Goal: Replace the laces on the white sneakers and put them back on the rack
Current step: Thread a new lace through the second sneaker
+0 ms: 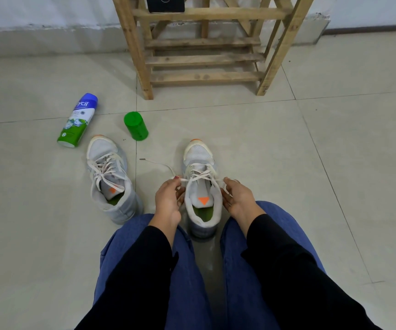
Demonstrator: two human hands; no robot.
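Observation:
Two white sneakers stand on the tiled floor, toes pointing away from me. The right sneaker [200, 160] sits between my knees, its cream lace [201, 175] crossed through the eyelets. My left hand [169, 198] pinches one lace end at the shoe's left side; the loose tip trails left across the floor. My right hand [238, 198] grips the other lace end at the shoe's right side. The left sneaker [109, 177] stands laced further left, untouched. The wooden shoe rack [204, 58] stands ahead against the wall.
A blue, white and green spray can [78, 120] lies on its side at the left. Its green cap [135, 126] lies nearby, in front of the rack's left leg. A dark object [165, 4] sits on an upper rack shelf. My blue-trousered knees fill the foreground.

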